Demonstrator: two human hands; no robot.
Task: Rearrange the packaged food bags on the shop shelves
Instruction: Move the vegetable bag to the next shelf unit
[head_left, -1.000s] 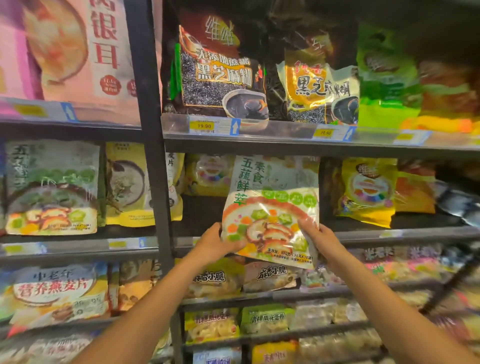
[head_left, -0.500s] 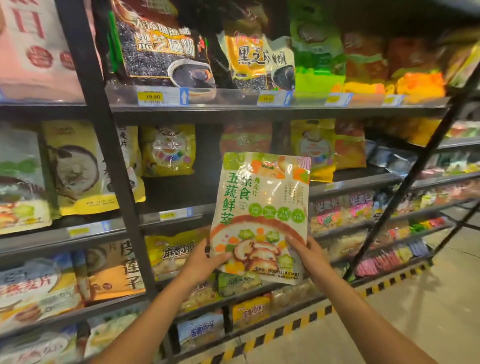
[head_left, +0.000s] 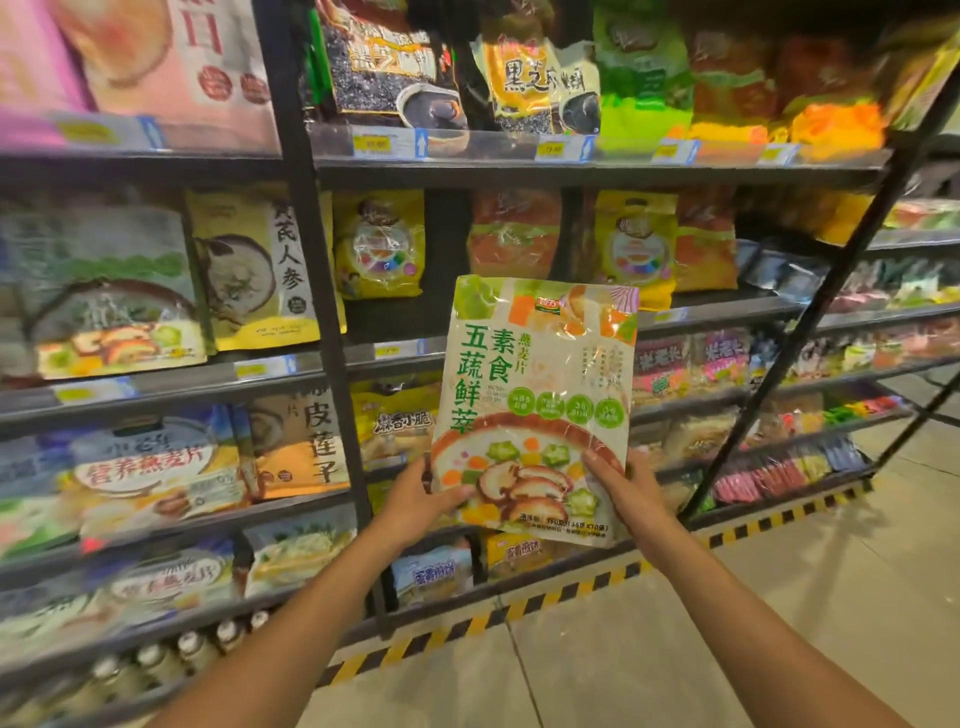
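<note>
The shop shelves (head_left: 571, 174) fill most of the view, and nearly all the packaged bags stand on them in rows, facing front. As far as I can judge, the task is in the middle: one bag is off the shelves and has no place yet, while the others look already set. A similar mushroom bag (head_left: 111, 312) stands in the left bay on the middle shelf, so this may be where the bag belongs, but I cannot be sure. The vegetable oat bag (head_left: 540, 395) is in the air in front of the right bay, upright and a little tilted, not touching any shelf. The left hand (head_left: 415, 501) holds its lower left corner and the right hand (head_left: 626, 491) its lower right edge. The fingers (head_left: 597, 462) pinch the bag: each thumb lies on the front and the others are hidden behind.
</note>
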